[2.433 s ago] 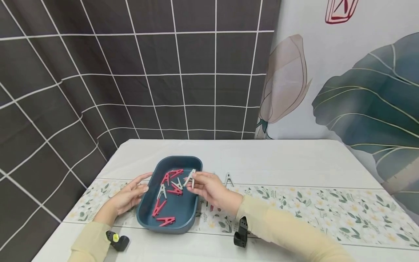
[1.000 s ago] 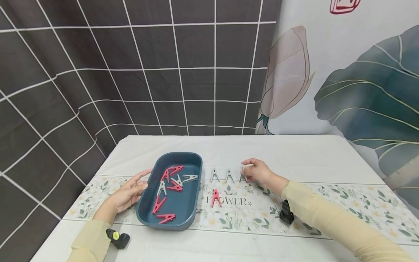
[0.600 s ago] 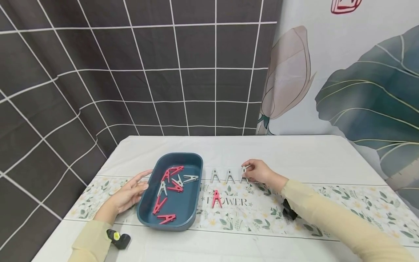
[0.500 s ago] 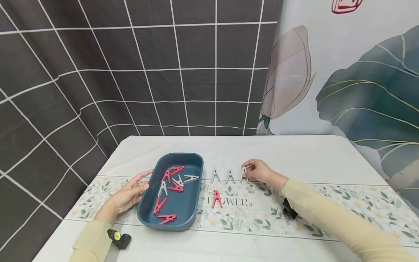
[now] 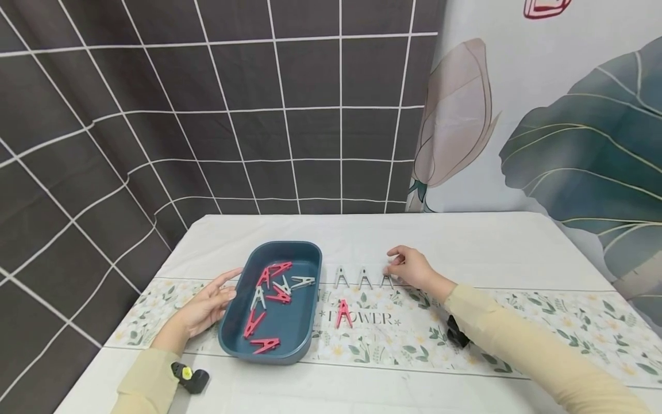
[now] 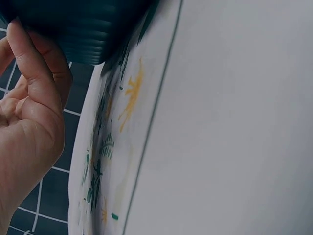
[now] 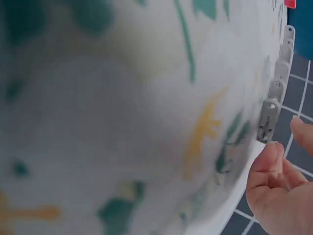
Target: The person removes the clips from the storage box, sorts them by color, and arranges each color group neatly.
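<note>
My left hand (image 5: 207,307) lies along the left side of the blue tub (image 5: 224,339), fingers extended; the left wrist view shows fingertips at the tub's edge. Inside the tub are red clothespins (image 5: 266,345) and white clothespins (image 5: 302,282). My right hand (image 5: 414,269) is at the right end of a row of three white clothespins. Its thumb and index finger are apart, close to the third clothespin (image 7: 268,120). To its left stand the second clothespin (image 5: 364,278) and the first clothespin (image 5: 341,278). A single red clothespin (image 5: 343,314) lies in front of them.
A white tablecloth (image 5: 445,244) with a flowered band and printed lettering covers the table. Behind it hangs a dark grid-patterned curtain (image 5: 310,135), with a leaf-printed cloth (image 5: 543,75) on the right. Both wrists wear black camera mounts.
My right hand carried a white clothespin from the tub to the right end of the row, then let go and drew slightly away. My left hand stayed by the tub.
</note>
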A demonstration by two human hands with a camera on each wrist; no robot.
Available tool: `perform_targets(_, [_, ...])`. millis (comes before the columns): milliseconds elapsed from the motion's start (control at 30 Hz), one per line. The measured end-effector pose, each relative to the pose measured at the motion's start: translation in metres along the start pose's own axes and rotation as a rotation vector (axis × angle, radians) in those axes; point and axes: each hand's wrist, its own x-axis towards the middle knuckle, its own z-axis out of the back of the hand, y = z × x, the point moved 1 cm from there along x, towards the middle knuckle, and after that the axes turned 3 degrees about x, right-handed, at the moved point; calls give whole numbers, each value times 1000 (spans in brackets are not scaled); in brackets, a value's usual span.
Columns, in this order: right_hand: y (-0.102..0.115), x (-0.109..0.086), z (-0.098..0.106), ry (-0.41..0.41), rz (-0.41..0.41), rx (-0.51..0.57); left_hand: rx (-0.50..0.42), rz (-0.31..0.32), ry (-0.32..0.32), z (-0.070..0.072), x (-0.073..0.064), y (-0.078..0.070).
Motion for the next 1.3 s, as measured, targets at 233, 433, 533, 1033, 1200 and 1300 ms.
perform_targets(233, [29, -5, 0, -46, 176, -41, -27, -12, 22, 0, 0, 0])
perform_targets(433, [65, -7, -8, 35, 340, -115, -35, -10, 24, -1, 1, -2])
perform_targets(533, [81, -7, -15, 71, 412, -143, -35, -4, 23, -1, 2, -2])
perform_targets(1033, [156, -28, -71, 296, 635, -216, -21, 24, -10, 0, 1, 1])
perform_targets(1200, [169, -36, -96, 380, 638, -250, -28, 32, -15, 0, 1, 2])
perform_targets(1300, [171, -38, -110, 412, 633, -291, -28, 28, -17, 1, 1, 2])
